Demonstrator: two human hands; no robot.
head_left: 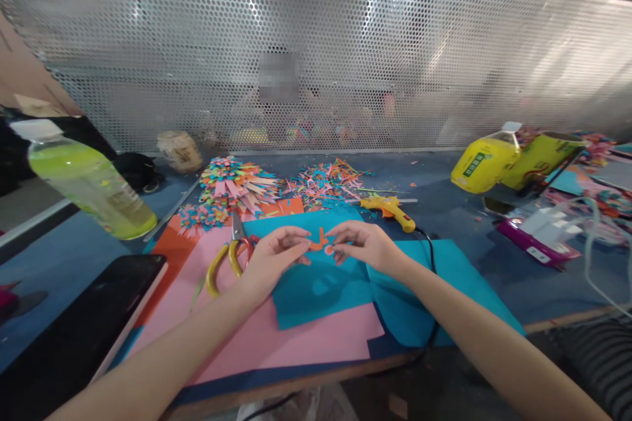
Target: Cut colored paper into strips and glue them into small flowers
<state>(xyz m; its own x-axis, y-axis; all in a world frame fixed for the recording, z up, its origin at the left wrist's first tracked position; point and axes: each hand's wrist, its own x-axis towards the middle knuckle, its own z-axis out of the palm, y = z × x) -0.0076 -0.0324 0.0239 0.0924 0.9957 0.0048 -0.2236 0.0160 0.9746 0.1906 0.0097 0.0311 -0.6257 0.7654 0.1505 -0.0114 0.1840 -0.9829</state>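
Observation:
My left hand [284,250] is closed in a pinch on a small bent orange paper strip [321,238]. Facing it, my right hand [363,247] is also pinched, its fingertips beside the strip at a small round pale-pink and orange piece [328,250], perhaps a paper coil. Both hands hover over a sheet of blue paper [316,302], which lies on pink paper [276,348]. Scissors [230,263] with yellow and red handles rest just left of my left hand. A yellow glue gun [390,208] lies beyond my right hand.
Behind the hands are bundles of fringed paper strips [237,184] and a heap of loose strips [326,184]. Bottles of green drink [89,177] and yellow drink [481,161] stand at the sides. A black phone [83,335], a purple power strip [533,243] and a perforated metal screen [336,33] surround the workplace.

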